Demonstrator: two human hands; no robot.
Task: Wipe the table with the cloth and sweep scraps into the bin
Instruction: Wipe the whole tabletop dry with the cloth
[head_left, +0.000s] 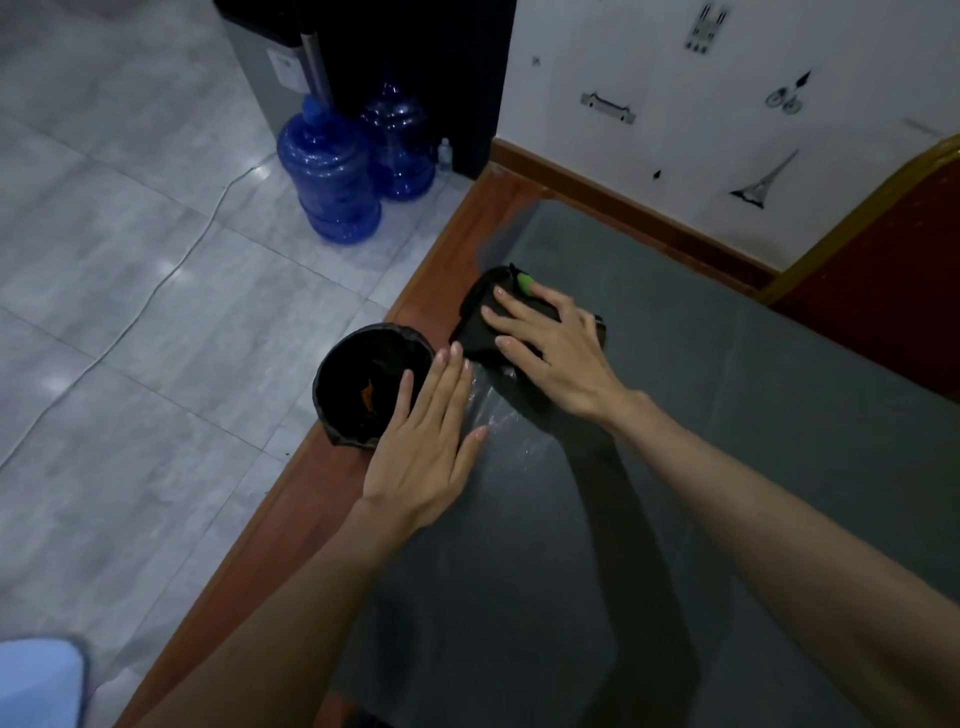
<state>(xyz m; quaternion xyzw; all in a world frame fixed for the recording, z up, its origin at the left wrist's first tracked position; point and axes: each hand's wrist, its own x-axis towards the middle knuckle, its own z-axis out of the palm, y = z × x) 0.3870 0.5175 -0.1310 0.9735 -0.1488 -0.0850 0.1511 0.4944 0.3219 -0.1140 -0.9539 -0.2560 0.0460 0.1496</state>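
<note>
A dark cloth (480, 322) lies on the grey mat (727, 415) near the table's left edge. My right hand (550, 345) presses flat on it, fingers spread. A small green scrap (524, 284) sits at the cloth's far edge, beside my fingertips. A black round bin (358, 364) stands just off the table's left edge, with an orange scrap (368, 399) inside. My left hand (431, 441) rests flat on the table edge next to the bin's rim, fingers together, holding nothing. Wet streaks show on the mat between my hands.
The wooden table rim (291, 514) runs diagonally. Two blue water jugs (332, 171) stand on the tiled floor beyond, with a white cable (156, 291) trailing across it. A red chair back (883, 291) is at the right, against a white wall with stickers.
</note>
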